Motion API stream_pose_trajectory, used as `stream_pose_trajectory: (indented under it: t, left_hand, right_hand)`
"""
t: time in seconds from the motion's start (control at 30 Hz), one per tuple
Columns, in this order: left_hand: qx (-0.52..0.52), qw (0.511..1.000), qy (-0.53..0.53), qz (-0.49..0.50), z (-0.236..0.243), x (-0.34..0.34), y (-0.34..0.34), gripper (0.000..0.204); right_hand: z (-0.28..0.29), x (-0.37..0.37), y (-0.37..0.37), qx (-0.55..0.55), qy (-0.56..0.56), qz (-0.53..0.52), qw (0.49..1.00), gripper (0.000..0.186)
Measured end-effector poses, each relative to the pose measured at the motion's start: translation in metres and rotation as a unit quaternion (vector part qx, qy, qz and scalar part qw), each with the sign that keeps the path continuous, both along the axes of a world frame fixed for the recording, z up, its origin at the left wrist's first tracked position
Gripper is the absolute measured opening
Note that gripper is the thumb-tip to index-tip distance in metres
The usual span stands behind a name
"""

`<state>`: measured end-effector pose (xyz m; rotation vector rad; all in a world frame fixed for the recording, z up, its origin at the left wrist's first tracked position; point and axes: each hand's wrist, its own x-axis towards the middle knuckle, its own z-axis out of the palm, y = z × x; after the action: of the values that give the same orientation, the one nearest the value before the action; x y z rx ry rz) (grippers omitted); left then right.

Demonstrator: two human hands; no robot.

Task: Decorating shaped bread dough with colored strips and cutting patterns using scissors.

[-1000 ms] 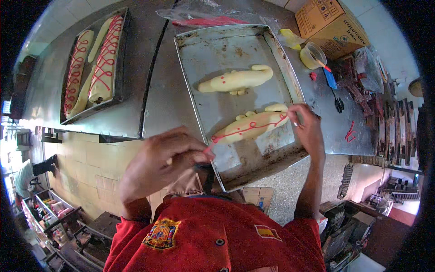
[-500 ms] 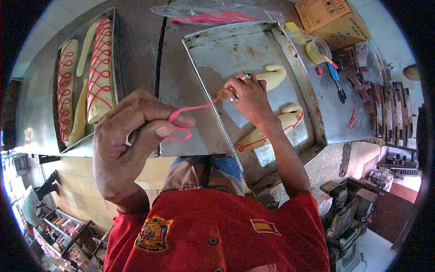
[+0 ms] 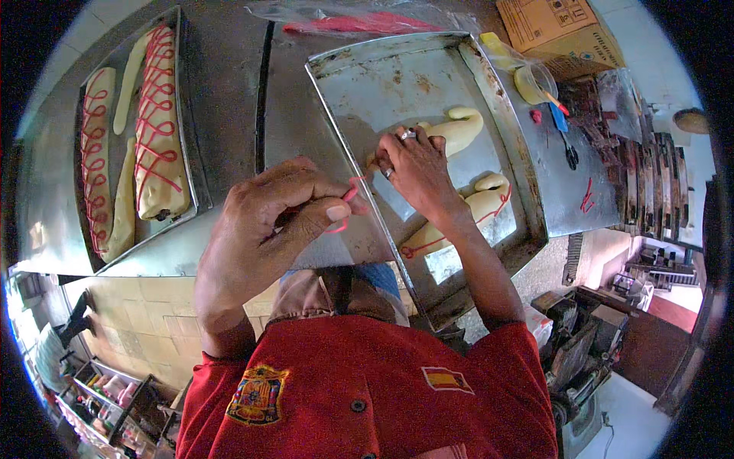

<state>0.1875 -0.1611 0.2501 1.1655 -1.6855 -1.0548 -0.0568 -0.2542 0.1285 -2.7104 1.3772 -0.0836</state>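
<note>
My left hand (image 3: 267, 229) pinches a thin red dough strand (image 3: 354, 194) between thumb and forefinger, just left of the tray's rim. Over the baking tray (image 3: 336, 115), my right hand (image 3: 417, 168) has its fingers curled round the left end of a pale, curved dough piece (image 3: 462, 136). Its fingertips and that end are mostly hidden. The piece's hooked end shows bare, beyond the knuckles. Nearer me in the same tray lies a second hooked dough piece (image 3: 478, 210), trimmed with a red strand along its edge; my right forearm crosses in front of it.
At left, another tray (image 3: 187, 115) holds long pale dough rolls (image 3: 160, 176) with looped red strands. Clear plastic with red dough (image 3: 344, 24) lies at the back. Toward the right are a cup (image 3: 535, 83) with a brush, scissors (image 3: 570, 153), red scraps (image 3: 587, 196) and a cardboard box (image 3: 558, 34).
My left hand has moved right, toward my right hand, and the stretched strand between them has slackened. My right hand stays almost in place on the dough.
</note>
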Motion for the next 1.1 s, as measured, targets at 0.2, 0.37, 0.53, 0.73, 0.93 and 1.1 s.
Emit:
stream_pose_trajectory:
  t: [0.2, 0.37, 0.53, 0.73, 0.93, 1.1]
  left_hand:
    - [-0.006, 1.0, -0.01, -0.003, -0.007, -0.004, -0.004, 0.011]
    - [0.007, 1.0, 0.021, -0.016, -0.02, -0.009, 0.005, 0.014]
    - [0.068, 0.996, 0.047, -0.046, -0.035, -0.024, 0.021, 0.019]
    - [0.145, 0.985, 0.079, -0.053, -0.051, -0.045, 0.029, 0.021]
    - [0.17, 0.974, 0.148, 0.013, -0.101, -0.056, 0.036, 0.028]
    - [0.278, 0.93, 0.239, -0.002, -0.116, -0.056, 0.042, 0.029]
  right_hand:
    - [-0.012, -0.007, 0.004, -0.064, 0.002, 0.04, 0.997, 0.028]
    - [0.023, -0.013, 0.03, 0.07, -0.162, -0.041, 0.983, 0.023]
    - [0.102, 0.01, 0.06, 0.544, -0.341, -0.227, 0.732, 0.03]
    - [0.092, 0.003, 0.04, 0.536, -0.461, -0.19, 0.681, 0.032]
    - [0.1, -0.001, 0.02, 0.537, -0.55, -0.208, 0.605, 0.031]
    - [0.105, 0.003, 0.012, 0.497, -0.535, -0.29, 0.619, 0.032]
